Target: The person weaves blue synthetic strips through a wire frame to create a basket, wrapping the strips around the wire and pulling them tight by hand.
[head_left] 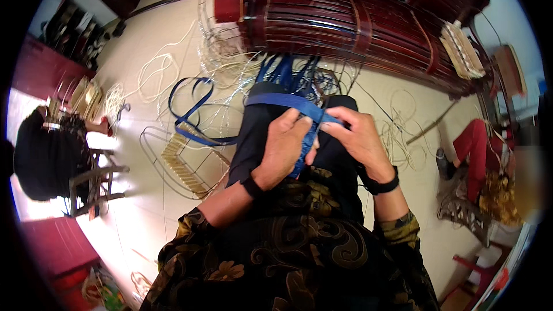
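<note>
Over my lap, both hands work on a flat blue strap [271,99] that lies across my thighs. My left hand [285,144] is closed on the crossing blue strips, which run down between my knees. Just to its right, my right hand [358,138] pinches the strap's end between thumb and fingertips. A long loose length of blue strap [196,103] curls on the floor to the left. More blue strips [282,72] hang beyond my knees. How the strips cross under my fingers is partly hidden.
A dark red slatted bench [311,11] stands ahead. Pale cord [161,72] and a partly wrapped wire frame [187,158] lie on the tiled floor at left. More cord coils [400,138] lie at right. People sit at left [49,155] and right [472,150].
</note>
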Tool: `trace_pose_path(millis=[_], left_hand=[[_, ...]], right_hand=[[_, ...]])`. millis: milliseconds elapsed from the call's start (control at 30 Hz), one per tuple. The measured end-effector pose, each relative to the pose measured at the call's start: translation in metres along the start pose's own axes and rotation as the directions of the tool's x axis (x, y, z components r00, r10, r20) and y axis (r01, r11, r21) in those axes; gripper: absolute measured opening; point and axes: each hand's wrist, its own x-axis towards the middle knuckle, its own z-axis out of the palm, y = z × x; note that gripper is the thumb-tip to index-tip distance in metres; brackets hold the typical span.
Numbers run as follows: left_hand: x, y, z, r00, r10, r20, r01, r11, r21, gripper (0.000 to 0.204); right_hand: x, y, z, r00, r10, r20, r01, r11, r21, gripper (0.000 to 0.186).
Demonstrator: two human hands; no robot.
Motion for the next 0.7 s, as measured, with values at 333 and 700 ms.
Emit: trace_pose_path(millis=[333, 700], left_hand=[[0.008, 0.01, -0.027, 0.988, 0.056, -0.141, -0.073, 0.99, -0.118, 0.017], [-0.003, 0.0, -0.011, 0.998, 0.055, -0.019, -0.056, 0.996, -0.066, 0.014]], right_hand=[[-0.228, 0.21, -0.239, 0.655, 0.319, -0.685, -0.703, 0.589, -0.398, 0.025], [-0.01, 0.033, -0.017, 0.989, -0.056, -0.137, 0.053, 0.998, -0.021, 0.029]])
